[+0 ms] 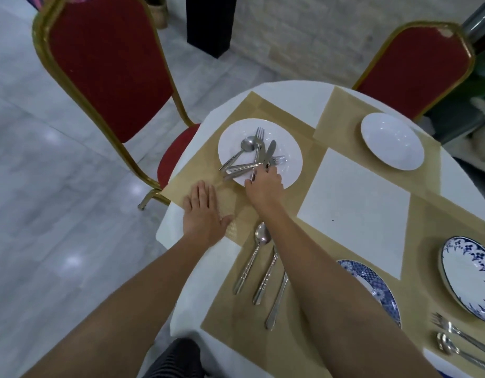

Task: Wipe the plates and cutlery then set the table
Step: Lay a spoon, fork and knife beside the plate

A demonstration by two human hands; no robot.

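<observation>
Left hand [201, 211] pressed flat, fingers straight, on the tan placemat [191, 182] while right hand [264, 184] pinched cutlery [252, 159] on the far-left white plate [289, 148].

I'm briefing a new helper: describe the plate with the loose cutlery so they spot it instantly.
On the round table, find the far-left placemat by the left red chair. The plate on it is plain white with cutlery piled on it; the other white plate is empty, and the two near plates are blue-patterned.
</observation>
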